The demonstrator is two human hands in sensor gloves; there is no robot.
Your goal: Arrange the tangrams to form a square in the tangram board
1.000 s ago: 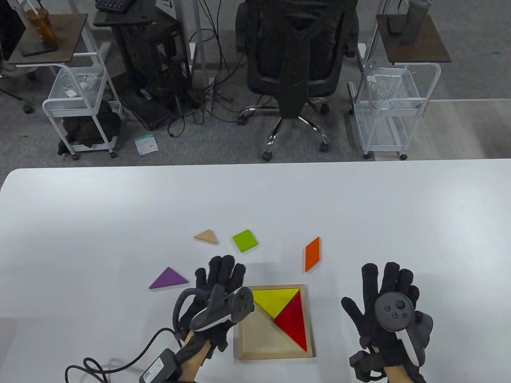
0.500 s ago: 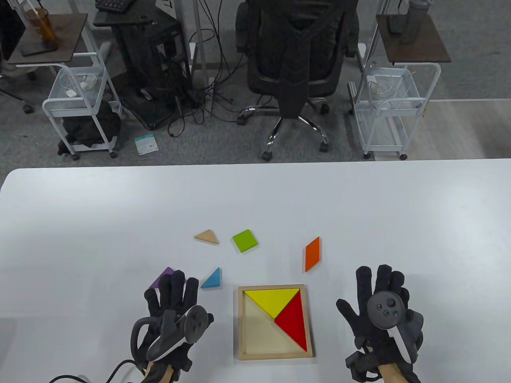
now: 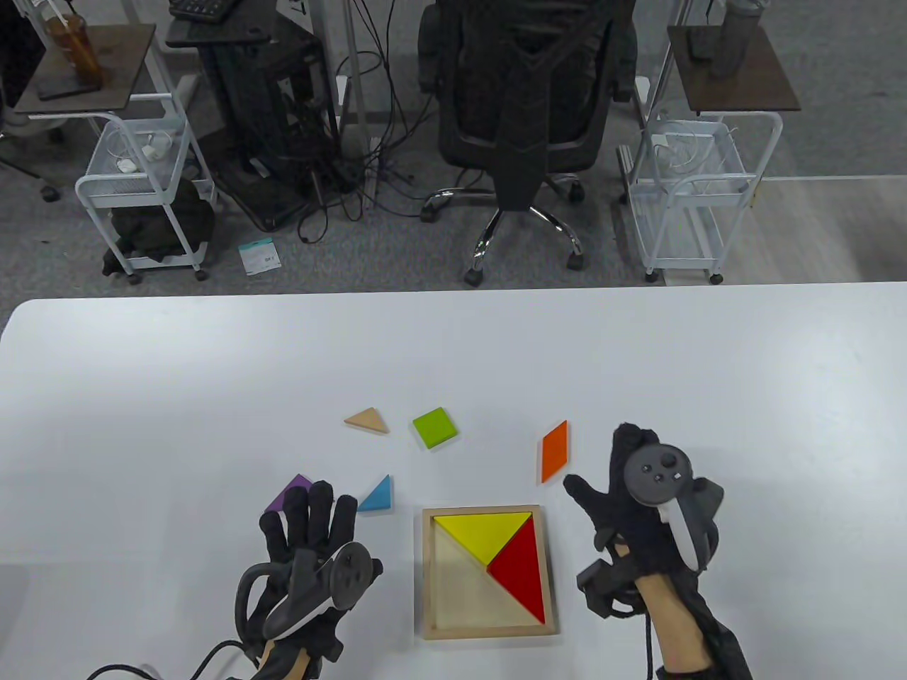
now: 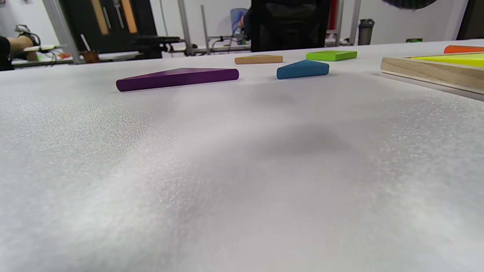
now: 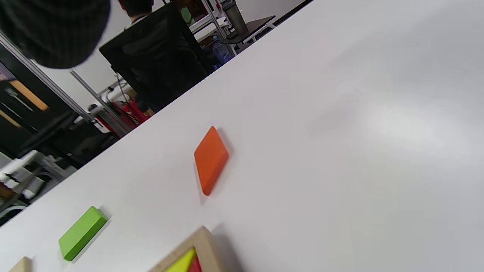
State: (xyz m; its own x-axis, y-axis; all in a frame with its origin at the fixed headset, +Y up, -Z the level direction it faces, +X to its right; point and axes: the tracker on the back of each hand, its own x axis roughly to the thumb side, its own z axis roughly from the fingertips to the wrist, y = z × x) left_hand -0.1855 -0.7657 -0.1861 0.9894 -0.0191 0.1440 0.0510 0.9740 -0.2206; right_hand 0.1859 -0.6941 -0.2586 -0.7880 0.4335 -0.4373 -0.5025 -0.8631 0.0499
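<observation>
The wooden tangram board [image 3: 482, 508] lies near the table's front edge with a yellow triangle [image 3: 482, 531] and a red triangle [image 3: 521, 574] in it. Its lower-left half is bare. Loose on the table are a tan triangle [image 3: 368, 421], a green square [image 3: 434, 428], an orange parallelogram [image 3: 555, 450], a blue triangle [image 3: 376, 494] and a purple triangle [image 3: 289, 496]. My left hand [image 3: 310, 506] lies left of the board with straight fingers overlapping the purple triangle's near side; contact is unclear. My right hand [image 3: 602, 464] holds nothing, its thumb close to the orange parallelogram [image 5: 210, 160].
Beyond the table's far edge stand a black office chair [image 3: 524, 106] and two white wire carts [image 3: 142, 184]. A cable [image 3: 212, 648] trails from my left wrist over the front of the table. In the left wrist view the board's rim [image 4: 431, 71] is at the right.
My left hand slid left from the board's upper-left corner, uncovering the blue triangle, and now rests by the purple triangle. My right hand moved forward and left toward the orange parallelogram.
</observation>
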